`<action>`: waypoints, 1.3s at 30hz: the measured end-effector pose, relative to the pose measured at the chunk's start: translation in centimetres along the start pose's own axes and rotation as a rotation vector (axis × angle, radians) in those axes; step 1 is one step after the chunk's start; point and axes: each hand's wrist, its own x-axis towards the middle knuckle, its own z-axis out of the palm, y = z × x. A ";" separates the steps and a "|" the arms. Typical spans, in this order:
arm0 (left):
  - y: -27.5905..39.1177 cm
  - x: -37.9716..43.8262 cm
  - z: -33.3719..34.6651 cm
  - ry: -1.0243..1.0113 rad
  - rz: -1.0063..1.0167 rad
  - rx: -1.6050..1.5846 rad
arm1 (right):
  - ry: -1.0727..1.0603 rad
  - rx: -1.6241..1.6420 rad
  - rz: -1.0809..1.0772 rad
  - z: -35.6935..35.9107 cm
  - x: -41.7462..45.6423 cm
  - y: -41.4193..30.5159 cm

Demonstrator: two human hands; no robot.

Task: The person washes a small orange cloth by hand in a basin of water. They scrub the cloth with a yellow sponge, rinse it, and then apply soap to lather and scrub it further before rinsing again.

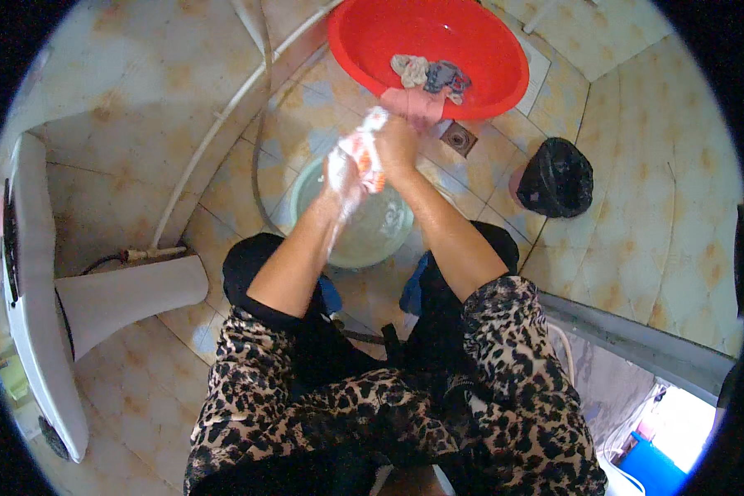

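My left hand (342, 170), covered in white suds, grips a soapy white-and-orange cloth (364, 158) above the pale green basin. My right hand (398, 147) is closed on the same cloth, close beside the left; its fingers are blurred. The pale green basin (372, 239) holds cloudy water and stands on the tiles below both hands. Beyond them is a large red basin (490, 37), where a beige cloth item (411, 69) and a grey one (446, 77) lie inside. A pink cloth (414, 104) hangs over its near rim.
A square floor drain (458, 138) lies beside the red basin. To the right stands a bin with a black liner (558, 178). A grey hose (259, 149) runs along the left of the floor, and a white pedestal sink (133, 297) stands at the left.
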 end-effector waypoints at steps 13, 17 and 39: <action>1.7 2.1 -5.0 -0.152 0.115 -0.114 | 0.076 -0.011 -0.359 2.4 -4.7 -3.3; -1.4 -0.3 0.9 0.075 0.018 0.075 | 0.020 -0.053 -0.045 1.4 -1.2 -0.4; 2.1 3.2 -8.7 -0.417 0.124 -0.377 | 0.004 0.132 -0.207 2.7 -4.3 -4.0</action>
